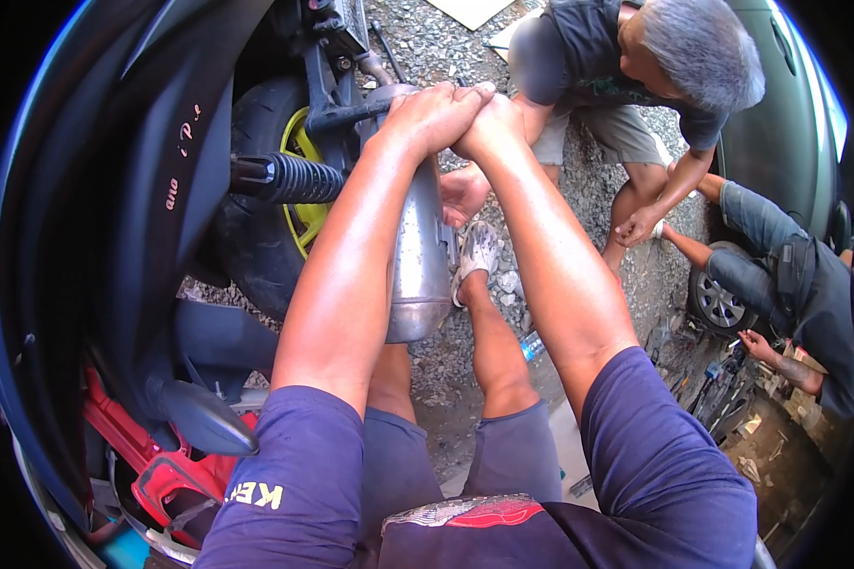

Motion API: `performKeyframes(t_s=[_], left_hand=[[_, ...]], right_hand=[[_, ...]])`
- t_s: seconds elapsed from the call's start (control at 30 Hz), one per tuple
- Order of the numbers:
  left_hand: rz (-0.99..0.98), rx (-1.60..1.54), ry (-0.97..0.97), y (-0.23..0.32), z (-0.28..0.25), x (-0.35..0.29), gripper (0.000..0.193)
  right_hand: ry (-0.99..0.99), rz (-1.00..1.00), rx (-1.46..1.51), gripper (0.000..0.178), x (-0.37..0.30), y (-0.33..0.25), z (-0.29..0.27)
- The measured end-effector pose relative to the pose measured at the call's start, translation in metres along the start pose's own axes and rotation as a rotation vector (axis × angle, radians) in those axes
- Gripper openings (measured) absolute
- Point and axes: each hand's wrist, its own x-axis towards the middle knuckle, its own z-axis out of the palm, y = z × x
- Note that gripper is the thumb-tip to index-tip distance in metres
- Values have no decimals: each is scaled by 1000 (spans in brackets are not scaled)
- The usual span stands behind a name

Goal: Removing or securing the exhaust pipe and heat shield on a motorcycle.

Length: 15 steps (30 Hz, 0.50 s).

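My left hand (429, 119) and my right hand (495, 120) meet at the upper end of a silver exhaust muffler (414, 270) on a motorbike. Both are closed with the fingers curled away from me, and whatever lies inside them is hidden. The muffler runs below my hands, between my forearms. Beside it is the rear wheel, a black tyre (256, 213) with a yellow-green rim (302, 223), crossed by a black-coiled shock absorber (299, 178). Just under my right wrist, a co-worker's open hand (464, 195) reaches toward the muffler's side.
A person with grey hair (702, 57) crouches ahead on the gravel (436, 47). Another person (797, 275) sits at the right by a car wheel (719, 302) and scattered tools (721, 389). Dark bodywork (114, 190) and red panels (176, 474) stand close at my left.
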Motion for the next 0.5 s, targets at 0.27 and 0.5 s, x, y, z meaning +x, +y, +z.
performKeyframes(t_s=[0.27, 0.5], left_hand=[[12, -23, -16, 0, 2, 1, 93], [-16, 1, -24, 13, -6, -8, 85]], right_hand=[[-17, -6, 61, 40, 1, 3, 2], [-33, 76, 85, 41, -1, 1, -1]])
